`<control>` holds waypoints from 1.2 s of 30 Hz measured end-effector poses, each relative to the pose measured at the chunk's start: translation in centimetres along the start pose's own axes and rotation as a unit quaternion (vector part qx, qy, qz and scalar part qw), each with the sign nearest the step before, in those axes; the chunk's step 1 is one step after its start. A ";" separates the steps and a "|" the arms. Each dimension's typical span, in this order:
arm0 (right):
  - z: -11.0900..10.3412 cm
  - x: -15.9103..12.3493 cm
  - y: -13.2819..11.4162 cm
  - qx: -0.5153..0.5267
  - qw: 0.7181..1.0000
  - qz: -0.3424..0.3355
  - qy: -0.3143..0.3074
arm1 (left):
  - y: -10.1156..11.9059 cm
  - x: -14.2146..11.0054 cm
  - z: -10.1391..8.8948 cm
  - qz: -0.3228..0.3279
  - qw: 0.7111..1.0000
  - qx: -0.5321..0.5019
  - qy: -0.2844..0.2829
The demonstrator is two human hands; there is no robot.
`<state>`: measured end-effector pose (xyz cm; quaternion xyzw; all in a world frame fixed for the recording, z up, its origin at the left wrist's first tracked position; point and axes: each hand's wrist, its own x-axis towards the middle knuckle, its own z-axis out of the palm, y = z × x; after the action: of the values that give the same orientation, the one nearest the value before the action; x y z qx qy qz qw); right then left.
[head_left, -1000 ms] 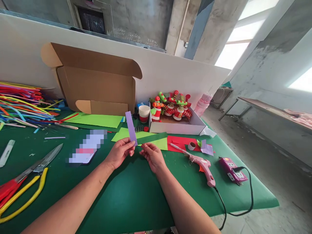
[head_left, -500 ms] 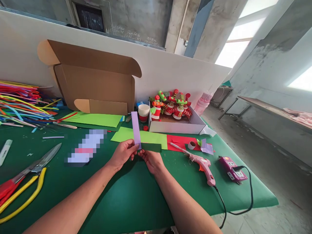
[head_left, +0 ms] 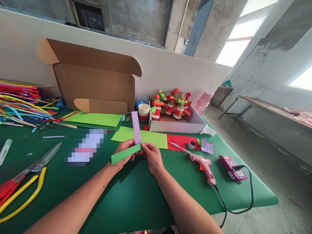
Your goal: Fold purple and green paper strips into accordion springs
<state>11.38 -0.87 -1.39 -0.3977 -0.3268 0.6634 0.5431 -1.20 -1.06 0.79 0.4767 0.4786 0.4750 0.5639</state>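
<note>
Between my hands are two paper strips that meet at one end. The purple paper strip (head_left: 136, 127) points up and away from me. The green paper strip (head_left: 125, 154) crosses over the fingers of my left hand (head_left: 121, 158) and slants down to the left. My left hand is closed near the joint, its fingertips partly hidden under the green strip. With thumb and finger, my right hand (head_left: 152, 156) pinches the right end of the green strip, where it meets the purple one.
A pink hot glue gun (head_left: 202, 165) and a purple power box (head_left: 233, 169) lie at right. Large scissors (head_left: 36, 170) rest at left. Behind are a white box (head_left: 175, 127) of red-and-green figures, paper cups (head_left: 143, 112), green paper (head_left: 146, 136), a cardboard box (head_left: 95, 84) and colourful pipe cleaners (head_left: 21, 107).
The green strip has swung from pointing right to pointing left, over my left fingers. My right hand has shifted slightly up to the joint. The purple strip stays nearly in place.
</note>
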 end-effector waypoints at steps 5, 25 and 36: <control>0.0 0.1 0.1 -0.042 0.998 -0.027 0.024 | 0.3 -0.2 0.1 0.002 1.000 -0.009 -0.013; 0.1 -0.2 -0.7 -0.077 0.991 -0.090 0.068 | 0.3 -0.3 -0.4 -0.021 0.998 0.008 -0.060; 0.4 -0.5 -0.7 -0.104 0.991 -0.081 0.037 | -0.1 0.0 -0.5 0.013 0.998 0.050 0.039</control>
<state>11.36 -1.19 -0.53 -0.4490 -0.4049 0.5644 0.5621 -1.68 -1.05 0.66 0.4918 0.5167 0.4760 0.5143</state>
